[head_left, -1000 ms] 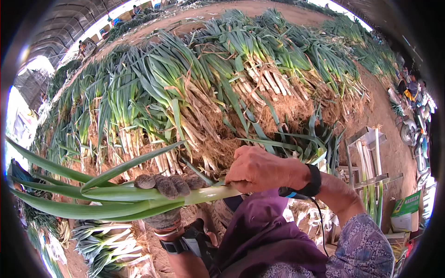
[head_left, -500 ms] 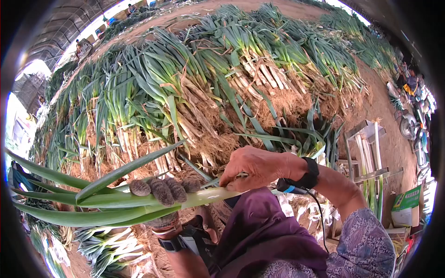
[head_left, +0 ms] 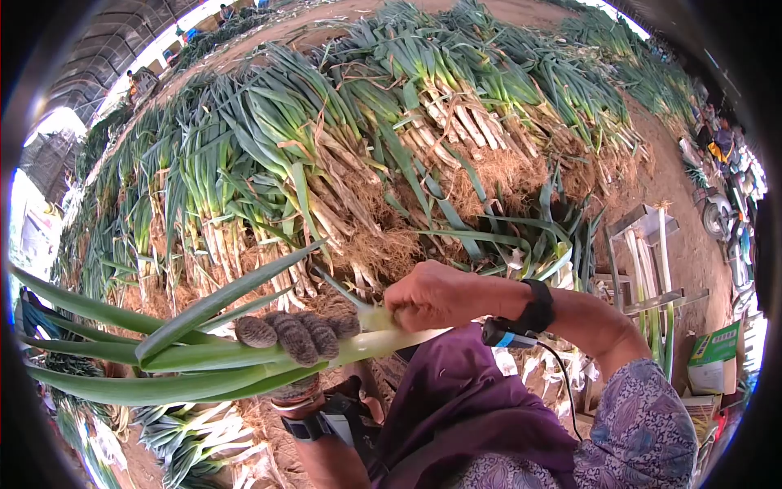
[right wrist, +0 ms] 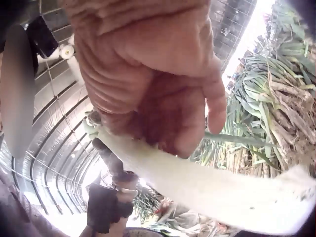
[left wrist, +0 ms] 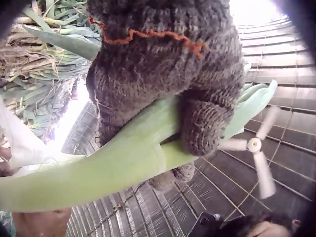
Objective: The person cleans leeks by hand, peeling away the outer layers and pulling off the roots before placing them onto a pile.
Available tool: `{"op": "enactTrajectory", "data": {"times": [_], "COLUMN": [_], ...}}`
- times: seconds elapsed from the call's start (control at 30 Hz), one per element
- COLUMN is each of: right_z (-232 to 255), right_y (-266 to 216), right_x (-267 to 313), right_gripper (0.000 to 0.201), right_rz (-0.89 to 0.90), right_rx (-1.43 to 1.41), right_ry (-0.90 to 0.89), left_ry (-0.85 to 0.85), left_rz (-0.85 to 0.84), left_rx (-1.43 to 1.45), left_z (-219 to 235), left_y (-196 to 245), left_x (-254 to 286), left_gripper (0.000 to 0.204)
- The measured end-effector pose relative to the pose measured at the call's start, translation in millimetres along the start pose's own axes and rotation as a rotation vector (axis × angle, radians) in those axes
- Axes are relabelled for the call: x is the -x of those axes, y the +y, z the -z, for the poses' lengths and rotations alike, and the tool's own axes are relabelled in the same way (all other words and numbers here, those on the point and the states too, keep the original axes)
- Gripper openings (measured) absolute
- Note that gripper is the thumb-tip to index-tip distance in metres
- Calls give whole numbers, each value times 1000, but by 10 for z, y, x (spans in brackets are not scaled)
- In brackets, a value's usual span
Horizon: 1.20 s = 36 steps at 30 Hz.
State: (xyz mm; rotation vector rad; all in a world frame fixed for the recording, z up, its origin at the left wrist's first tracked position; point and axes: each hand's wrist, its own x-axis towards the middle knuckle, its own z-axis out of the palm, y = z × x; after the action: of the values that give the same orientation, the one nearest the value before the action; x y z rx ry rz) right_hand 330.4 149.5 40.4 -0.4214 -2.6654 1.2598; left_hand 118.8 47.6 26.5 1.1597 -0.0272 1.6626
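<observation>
A large leek (head_left: 236,354) lies across the front of the head view, green leaves to the left and white shank to the right. My left hand (head_left: 297,336), in a grey knitted glove, grips it where the leaves meet the shank. Gloved fingers (left wrist: 205,128) wrap round the pale green stalk (left wrist: 98,173) in the left wrist view. My bare right hand (head_left: 432,297) pinches a pale outer layer (head_left: 376,319) that stands away from the shank. In the right wrist view the white shank (right wrist: 217,192) passes below the curled right hand (right wrist: 148,84).
A long heap of leeks (head_left: 326,155) with dry roots lies ahead on the earth floor. More leeks (head_left: 199,444) lie at lower left. A metal rack (head_left: 648,269) holding leeks and a green-and-white box (head_left: 713,359) stand to the right. A cable (head_left: 562,391) hangs from the right wrist.
My right hand has shifted slightly, and a pale outer layer now lifts off the shank under its fingers. The left hand keeps its grip on the leek.
</observation>
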Motion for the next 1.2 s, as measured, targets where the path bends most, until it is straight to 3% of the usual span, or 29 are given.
{"op": "enactTrajectory", "data": {"times": [0.1, 0.2, 0.23, 0.37, 0.43, 0.5, 0.53, 0.57, 0.6, 0.67, 0.7, 0.77, 0.8, 0.87, 0.93, 0.97, 1.0, 1.03, 1.1, 1.13, 1.17, 1.2], "right_z": [-183, -242, -200, -286, -245, -138, -83, -40, -66, 51, 165, -15, 165, 194, 217, 193, 135, 151, 328, 349, 421, 389], "right_y": [371, 589, 625, 815, 893, 1148, 1301, 1460, 1777, 2406, 3122, 3444, 2917, 2703, 2869, 2608, 2738, 2693, 1895, 1927, 1301, 1231], "right_x": [32, -42, -26, -25, 4, 62, 207, 432, 790, 1531, 2095, 3034, 3322, 3688, 3677, 3416, 3321, 3167, 2356, 2174, 1765, 1529], "right_gripper": [21, 23, 19, 10, 10, 11, 13, 17, 22, 31, 30, 22, 24, 19, 21, 36, 42, 39, 37, 35, 32, 30], "right_rz": [-211, -403, -595, -548, -518, -512, -534, -517, -411, -378, -903, -899, -1479, -1334, -992, -1113, -947, -945, -763, -640, -624, -523], "right_rx": [-587, -1274, -1539, -1713, -1748, -1718, -1544, -1149, -841, -893, -503, 390, 894, 798, -582, -111, 3, 518, -31, 14, 22, -28], "right_ry": [49, 325, 508, 828, 910, 932, 1125, 1264, 1301, 1500, 1662, 1473, 911, 765, 1400, 1170, 1107, 1013, 1107, 1012, 892, 795], "left_ry": [5, 45, 68, 226, 292, 236, 206, 231, 235, 357, 365, 369, 410, 455, 445, 453, 461, 460, 460, 433, 405, 377], "left_rz": [-4, -26, -42, -89, -96, -91, -89, -101, -139, -242, -275, -355, -388, -433, -418, -418, -415, -414, -405, -386, -368, -351], "left_rx": [2, 1, 8, 23, 14, 21, 24, 25, 29, 16, 30, 55, 20, 55, 58, 71, 87, 61, 10, 25, 42, 59], "left_z": [-15, 6, 7, -122, -162, -171, -169, -140, -97, -50, 54, 245, 233, 318, 177, 168, 177, 185, 213, 221, 231, 244], "left_y": [-30, -45, -46, -129, -220, -199, -163, -57, 66, 216, 328, 620, 733, 807, 685, 652, 616, 595, 588, 590, 593, 601], "left_x": [-2, -32, -48, -141, -141, -149, -159, -148, -128, -80, -17, 119, 128, 166, 76, 78, 79, 78, 79, 84, 94, 103], "left_gripper": [48, 46, 46, 37, 52, 56, 58, 61, 58, 56, 56, 57, 55, 56, 56, 56, 55, 57, 59, 59, 59, 58]}}
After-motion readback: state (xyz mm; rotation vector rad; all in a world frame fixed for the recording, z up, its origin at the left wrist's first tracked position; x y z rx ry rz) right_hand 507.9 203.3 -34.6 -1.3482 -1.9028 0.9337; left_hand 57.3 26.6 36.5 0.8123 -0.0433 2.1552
